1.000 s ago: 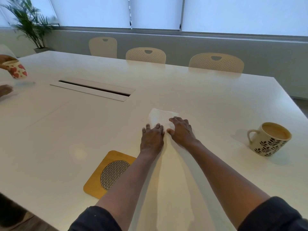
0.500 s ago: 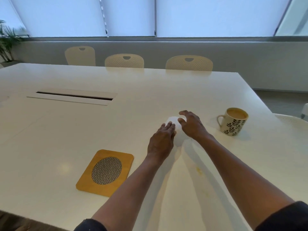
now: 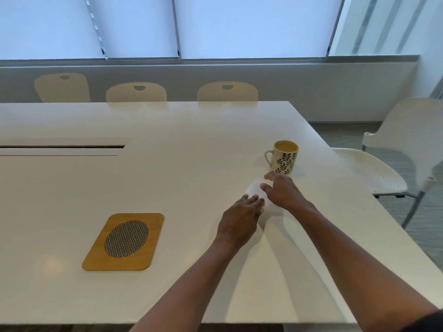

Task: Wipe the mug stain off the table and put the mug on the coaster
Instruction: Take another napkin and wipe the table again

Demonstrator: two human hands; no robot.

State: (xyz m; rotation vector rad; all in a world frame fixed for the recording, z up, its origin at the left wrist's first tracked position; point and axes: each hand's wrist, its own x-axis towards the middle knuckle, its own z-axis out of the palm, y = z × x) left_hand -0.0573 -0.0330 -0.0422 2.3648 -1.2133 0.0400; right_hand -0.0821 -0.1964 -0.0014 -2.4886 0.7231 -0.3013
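Note:
A cream mug (image 3: 285, 157) with a dark leaf pattern, full of a light brown drink, stands on the white table (image 3: 167, 178) at the right. Just in front of it lies a crumpled white tissue (image 3: 254, 190). My right hand (image 3: 284, 191) curls over the tissue's right side, its fingertips close to the mug's base. My left hand (image 3: 239, 220) presses its fingertips on the tissue's near edge. A wooden coaster (image 3: 124, 241) with an oval woven inset lies apart at the lower left. A faint yellowish mark (image 3: 263, 243) shows on the table between my forearms.
A long cable slot (image 3: 62, 146) runs across the table at the left. Three cream chairs (image 3: 136, 92) stand behind the far edge. A white chair (image 3: 393, 164) sits beside the table's right edge, close to the mug.
Both hands have slid the tissue to the right, toward the mug, and it has bunched up. My view has turned right, and the other person's hand and mug at the left are out of view.

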